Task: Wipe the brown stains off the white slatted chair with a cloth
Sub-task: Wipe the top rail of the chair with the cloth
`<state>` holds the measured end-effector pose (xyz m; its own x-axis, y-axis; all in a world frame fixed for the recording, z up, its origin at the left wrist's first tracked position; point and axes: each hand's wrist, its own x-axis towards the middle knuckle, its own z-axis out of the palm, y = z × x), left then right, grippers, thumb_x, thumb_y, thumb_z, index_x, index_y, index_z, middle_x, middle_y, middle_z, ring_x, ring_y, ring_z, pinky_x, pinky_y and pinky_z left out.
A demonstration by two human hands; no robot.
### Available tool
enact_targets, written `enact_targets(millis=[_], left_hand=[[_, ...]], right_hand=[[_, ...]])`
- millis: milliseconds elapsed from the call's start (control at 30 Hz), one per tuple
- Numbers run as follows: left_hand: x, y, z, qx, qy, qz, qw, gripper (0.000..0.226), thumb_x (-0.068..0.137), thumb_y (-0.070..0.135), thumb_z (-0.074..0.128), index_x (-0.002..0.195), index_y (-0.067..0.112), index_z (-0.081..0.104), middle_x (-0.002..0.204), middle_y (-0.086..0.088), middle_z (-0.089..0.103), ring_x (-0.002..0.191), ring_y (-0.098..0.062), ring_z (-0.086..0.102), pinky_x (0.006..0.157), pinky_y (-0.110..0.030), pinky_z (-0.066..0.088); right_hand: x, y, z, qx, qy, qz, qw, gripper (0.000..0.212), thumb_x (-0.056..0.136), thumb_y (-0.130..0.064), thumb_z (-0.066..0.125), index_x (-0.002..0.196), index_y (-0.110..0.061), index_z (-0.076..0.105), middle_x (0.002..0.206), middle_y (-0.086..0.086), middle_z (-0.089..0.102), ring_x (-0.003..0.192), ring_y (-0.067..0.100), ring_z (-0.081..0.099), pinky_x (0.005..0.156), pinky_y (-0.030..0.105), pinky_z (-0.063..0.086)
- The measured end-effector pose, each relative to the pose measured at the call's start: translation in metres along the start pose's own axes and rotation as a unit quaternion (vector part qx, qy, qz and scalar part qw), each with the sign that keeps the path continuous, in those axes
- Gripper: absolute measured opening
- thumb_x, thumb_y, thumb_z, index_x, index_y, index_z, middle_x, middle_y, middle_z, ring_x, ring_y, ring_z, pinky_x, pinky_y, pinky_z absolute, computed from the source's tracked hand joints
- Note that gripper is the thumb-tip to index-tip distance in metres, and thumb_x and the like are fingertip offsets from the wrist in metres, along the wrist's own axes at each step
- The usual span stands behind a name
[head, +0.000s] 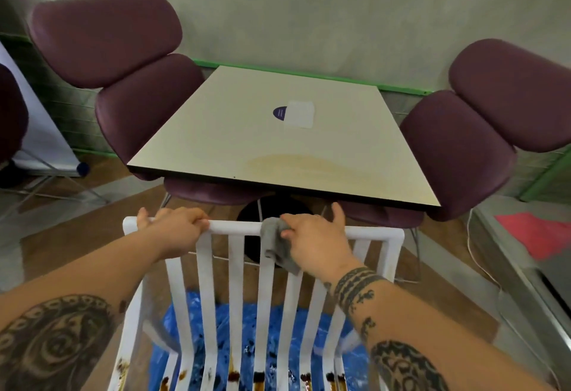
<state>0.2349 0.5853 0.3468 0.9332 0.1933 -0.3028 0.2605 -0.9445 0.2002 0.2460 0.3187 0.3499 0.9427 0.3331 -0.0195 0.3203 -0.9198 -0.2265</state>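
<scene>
gaps between chair [234, 254] slats, table [278, 149] close ahead

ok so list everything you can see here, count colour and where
white slatted chair: one, white, directly below the camera, top rail toward the table
brown stains: several, brown, on the slats at the bottom edge of the view
cloth: one, grey, draped over the chair's top rail
blue plastic sheet: one, blue, on the floor beneath the chair
table: one, cream, square, beyond the chair
sticker: one, purple and white, near the table's middle
padded chairs: two fully seen, maroon, on either side of the table; part of a third at the left edge
red item: one, right side, unclear what it is
left hand: gripping the top rail
right hand: pressing the cloth on the rail
</scene>
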Motion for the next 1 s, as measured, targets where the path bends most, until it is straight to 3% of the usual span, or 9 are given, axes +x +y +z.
enact_targets(millis=[67, 167, 267, 367, 467, 633, 733, 867, 1000], left_hand=[[0.001, 0.006, -0.006, 0.006, -0.01, -0.018, 1.0, 0.023, 0.104, 0.039, 0.035, 0.097, 0.043, 0.056, 0.107, 0.008, 0.059, 0.125, -0.027, 0.051, 0.117, -0.068, 0.005], [0.003, 0.034, -0.009, -0.012, 0.03, 0.0, 0.999, 0.029, 0.098, 0.03, 0.044, 0.113, 0.042, 0.065, 0.122, 0.006, 0.063, 0.126, -0.027, 0.052, 0.117, -0.067, 0.006], [0.006, 0.071, 0.005, -0.087, 0.012, 0.066, 0.994, 0.027, 0.093, 0.049, 0.044, 0.1, 0.044, 0.069, 0.124, 0.018, 0.06, 0.127, -0.02, 0.048, 0.117, -0.062, 0.021], [0.012, 0.099, 0.023, -0.07, 0.006, 0.085, 0.994, 0.054, 0.085, 0.066, 0.025, 0.104, 0.044, 0.07, 0.13, 0.02, 0.057, 0.135, -0.017, 0.037, 0.117, -0.065, 0.013], [0.004, 0.11, 0.033, -0.062, 0.049, 0.051, 0.996, 0.045, 0.099, 0.055, 0.028, 0.093, 0.036, 0.069, 0.107, 0.012, 0.06, 0.127, -0.021, 0.044, 0.117, -0.065, 0.005], [-0.002, 0.114, 0.034, -0.06, 0.06, 0.048, 0.995, 0.051, 0.1, 0.061, 0.021, 0.107, 0.044, 0.069, 0.123, 0.01, 0.063, 0.134, -0.022, 0.041, 0.117, -0.064, 0.0], [-0.005, 0.114, 0.034, -0.036, 0.062, 0.06, 0.996, 0.041, 0.096, 0.069, 0.031, 0.113, 0.052, 0.065, 0.115, 0.014, 0.064, 0.131, -0.021, 0.043, 0.117, -0.064, 0.0], [-0.008, 0.114, 0.035, -0.022, 0.057, 0.061, 0.996, 0.038, 0.092, 0.075, 0.034, 0.112, 0.057, 0.061, 0.097, 0.015, 0.06, 0.13, -0.022, 0.043, 0.117, -0.063, -0.001], [-0.008, 0.121, 0.029, -0.023, 0.038, 0.024, 0.999, 0.034, 0.092, 0.073, 0.038, 0.108, 0.057, 0.063, 0.106, 0.014, 0.064, 0.13, -0.024, 0.047, 0.117, -0.065, -0.006]], right_hand=[[-0.008, 0.028, -0.008, 0.004, -0.013, 0.027, 1.0, 0.035, 0.104, -0.034, 0.037, 0.134, -0.04, 0.054, 0.12, -0.015, 0.067, 0.118, 0.013, 0.058, 0.118, 0.058, -0.017], [-0.012, 0.05, -0.021, 0.011, -0.022, 0.08, 0.996, 0.028, 0.103, -0.029, 0.039, 0.116, -0.038, 0.062, 0.097, -0.012, 0.072, 0.104, 0.013, 0.064, 0.118, 0.06, -0.016], [-0.009, 0.041, -0.023, -0.026, 0.006, 0.095, 0.995, 0.02, 0.098, -0.024, 0.044, 0.101, -0.031, 0.062, 0.085, -0.011, 0.067, 0.095, 0.015, 0.064, 0.119, 0.061, -0.013], [-0.012, 0.017, -0.006, -0.049, 0.038, 0.006, 0.998, 0.027, 0.101, -0.028, 0.044, 0.123, -0.033, 0.059, 0.119, -0.01, 0.065, 0.119, 0.016, 0.056, 0.122, 0.056, -0.005], [-0.014, 0.007, 0.012, -0.029, 0.03, -0.029, 0.999, 0.048, 0.105, -0.028, 0.041, 0.152, -0.025, 0.037, 0.151, -0.006, 0.046, 0.14, 0.019, 0.04, 0.124, 0.049, 0.003], [-0.021, 0.046, 0.003, -0.028, 0.048, -0.008, 0.998, 0.033, 0.105, -0.027, 0.035, 0.135, -0.028, 0.05, 0.126, -0.004, 0.061, 0.121, 0.021, 0.054, 0.123, 0.056, -0.004], [-0.029, 0.078, -0.007, -0.043, 0.042, 0.0, 0.998, 0.029, 0.105, -0.027, 0.031, 0.128, -0.028, 0.05, 0.119, -0.004, 0.06, 0.115, 0.022, 0.055, 0.122, 0.058, -0.007], [-0.031, 0.096, -0.007, -0.037, 0.025, 0.006, 0.999, 0.034, 0.107, -0.033, 0.03, 0.138, -0.032, 0.045, 0.13, -0.007, 0.058, 0.123, 0.02, 0.051, 0.122, 0.059, -0.008], [-0.024, 0.096, -0.011, 0.063, 0.048, 0.068, 0.995, 0.029, 0.107, -0.032, 0.035, 0.125, -0.031, 0.058, 0.114, -0.005, 0.067, 0.115, 0.021, 0.059, 0.122, 0.058, -0.008]])
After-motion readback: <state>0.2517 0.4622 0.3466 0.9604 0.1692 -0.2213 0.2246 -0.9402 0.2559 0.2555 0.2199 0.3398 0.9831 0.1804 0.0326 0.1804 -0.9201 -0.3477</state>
